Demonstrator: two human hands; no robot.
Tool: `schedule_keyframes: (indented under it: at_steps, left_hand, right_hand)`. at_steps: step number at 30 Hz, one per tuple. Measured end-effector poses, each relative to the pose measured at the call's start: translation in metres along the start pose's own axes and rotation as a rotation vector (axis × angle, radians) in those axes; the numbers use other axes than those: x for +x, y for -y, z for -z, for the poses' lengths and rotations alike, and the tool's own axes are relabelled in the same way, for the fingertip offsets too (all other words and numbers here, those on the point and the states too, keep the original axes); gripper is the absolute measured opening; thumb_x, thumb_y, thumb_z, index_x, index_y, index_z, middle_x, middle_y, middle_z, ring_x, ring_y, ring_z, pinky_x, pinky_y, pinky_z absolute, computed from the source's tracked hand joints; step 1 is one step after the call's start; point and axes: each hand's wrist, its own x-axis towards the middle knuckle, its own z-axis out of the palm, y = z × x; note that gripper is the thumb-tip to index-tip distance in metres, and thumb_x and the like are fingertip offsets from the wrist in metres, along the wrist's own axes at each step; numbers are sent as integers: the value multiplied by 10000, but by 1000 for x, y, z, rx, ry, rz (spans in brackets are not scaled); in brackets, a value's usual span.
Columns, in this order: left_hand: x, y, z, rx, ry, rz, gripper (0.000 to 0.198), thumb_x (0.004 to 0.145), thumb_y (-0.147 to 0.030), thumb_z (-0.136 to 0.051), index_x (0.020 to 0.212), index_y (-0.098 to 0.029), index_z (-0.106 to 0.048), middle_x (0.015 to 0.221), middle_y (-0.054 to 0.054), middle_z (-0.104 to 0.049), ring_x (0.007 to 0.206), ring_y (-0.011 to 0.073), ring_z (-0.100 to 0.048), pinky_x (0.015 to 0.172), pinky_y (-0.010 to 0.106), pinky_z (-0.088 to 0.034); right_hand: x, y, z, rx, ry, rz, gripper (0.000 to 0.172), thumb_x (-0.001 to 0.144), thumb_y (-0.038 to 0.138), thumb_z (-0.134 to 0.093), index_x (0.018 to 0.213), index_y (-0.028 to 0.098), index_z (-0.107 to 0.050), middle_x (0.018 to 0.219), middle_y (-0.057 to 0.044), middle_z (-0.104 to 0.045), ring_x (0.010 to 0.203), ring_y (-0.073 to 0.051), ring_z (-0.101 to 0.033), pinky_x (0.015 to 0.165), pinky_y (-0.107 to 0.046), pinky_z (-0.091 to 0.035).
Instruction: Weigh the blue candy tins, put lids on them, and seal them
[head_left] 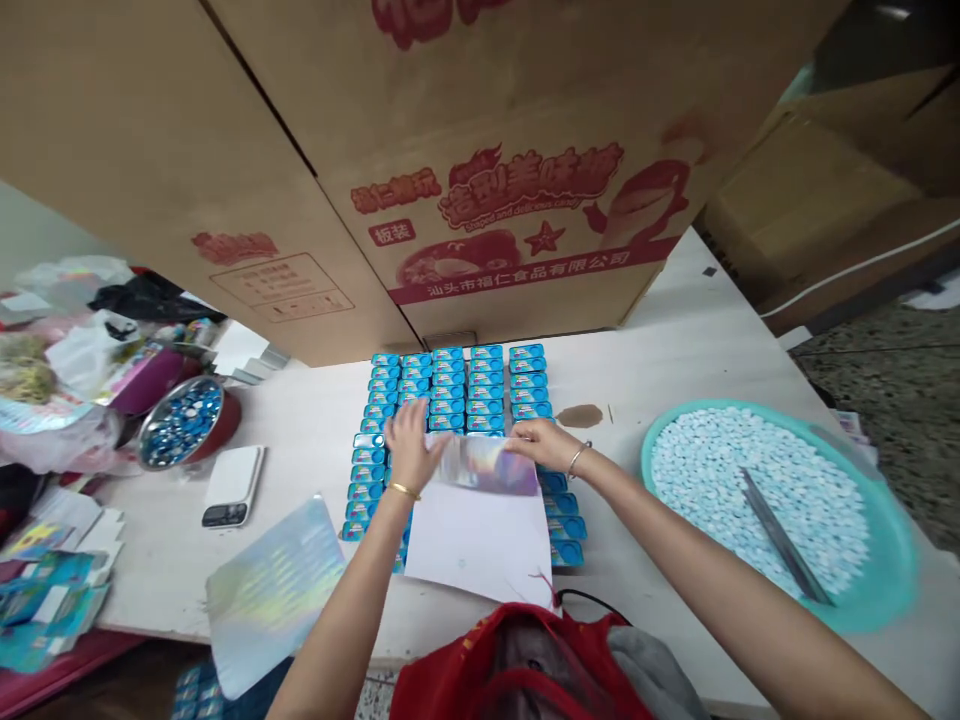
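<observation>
A white sheet (480, 540) with a shiny, iridescent band (487, 466) along its far edge lies over rows of small blue packs (486, 393). My right hand (546, 443) pinches the sheet at its far right corner. My left hand (412, 447) has its fingers spread over the packs beside the far left corner, with the thumb at the sheet's edge. The packs stand in several columns; those under the sheet are hidden. Left of my forearm, another iridescent sheet (274, 595) overhangs the table's front edge.
A large printed carton (525, 100) stands behind the packs. To the right is a teal basin (892, 560) of pale blue candies (757, 480) with a grey metal strip (784, 535). A white scale (234, 480) and a bowl (225, 420) of blue pieces sit left.
</observation>
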Motion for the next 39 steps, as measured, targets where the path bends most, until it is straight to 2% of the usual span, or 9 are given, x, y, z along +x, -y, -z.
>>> schedule_keyframes:
  at_steps: [3, 6, 10, 13, 17, 27, 33, 36, 39]
  left_hand:
    - [11, -21, -27, -88, 263, -279, 315, 867, -435, -528, 1085, -221, -606, 1075, 81, -657, 1084, 239, -550, 1068, 466, -241]
    - [31, -31, -46, -259, 403, -252, 312, 923, -396, -438, 781, -179, -610, 748, 22, -641, 740, 150, -568, 854, 324, -394]
    - [57, -34, -62, -291, 492, -182, 298, 902, -331, -473, 673, -165, -565, 577, -18, -528, 580, 115, -465, 663, 251, -364]
    - [67, -40, -72, -175, 472, -205, 184, 883, -268, -495, 815, -173, -638, 718, 22, -608, 728, 157, -536, 751, 291, -376]
    - [71, -52, -84, -135, 394, -371, 251, 905, -277, -481, 1101, -208, -622, 1023, 66, -637, 962, 202, -544, 827, 334, -381]
    - [77, -63, -103, 25, 277, -575, 255, 934, -214, -412, 1017, -198, -652, 1032, 78, -649, 888, 198, -568, 754, 335, -402]
    - [70, -61, -110, 47, 245, -585, 199, 918, -217, -450, 993, -187, -633, 1102, 88, -642, 889, 201, -592, 758, 338, -426]
    - [62, -62, -104, -58, 272, -566, 190, 912, -192, -426, 934, -180, -615, 1114, 108, -619, 954, 213, -576, 792, 356, -440]
    - [52, -67, -85, -347, 311, -532, 133, 910, -208, -445, 893, -184, -576, 1067, 106, -607, 1005, 207, -552, 845, 362, -449]
  right_hand:
    - [14, -11, 1, 72, -1, 13, 384, 763, 519, -546, 571, 195, -471, 549, 34, -421, 567, -122, -388, 543, -254, -286]
    - [21, -25, 3, 279, -127, -16, 390, 748, 568, -561, 643, 198, -495, 578, 39, -426, 565, -120, -385, 538, -251, -300]
    - [27, -48, 0, 434, -299, -86, 398, 775, 577, -544, 664, 201, -473, 566, 51, -359, 533, -107, -330, 515, -247, -270]
    - [32, -59, -2, 401, -390, -118, 395, 801, 559, -531, 650, 199, -466, 567, 45, -356, 545, -112, -328, 520, -251, -274]
    - [39, -63, 0, 349, -365, -107, 395, 842, 552, -466, 654, 205, -450, 594, 28, -405, 588, -133, -386, 558, -261, -323]
    - [54, -73, 2, 568, -352, -227, 424, 785, 617, -491, 652, 215, -467, 544, 27, -422, 527, -136, -420, 527, -282, -358]
    - [61, -81, -4, 711, -374, -348, 425, 705, 637, -556, 700, 213, -520, 511, 34, -417, 477, -140, -421, 481, -288, -347]
    - [61, -82, -1, 677, -373, -349, 414, 716, 624, -546, 694, 211, -512, 518, 35, -405, 499, -141, -419, 501, -287, -353]
    - [59, -83, 4, 539, -412, -285, 399, 765, 595, -504, 675, 207, -493, 575, 21, -432, 573, -146, -432, 556, -281, -372]
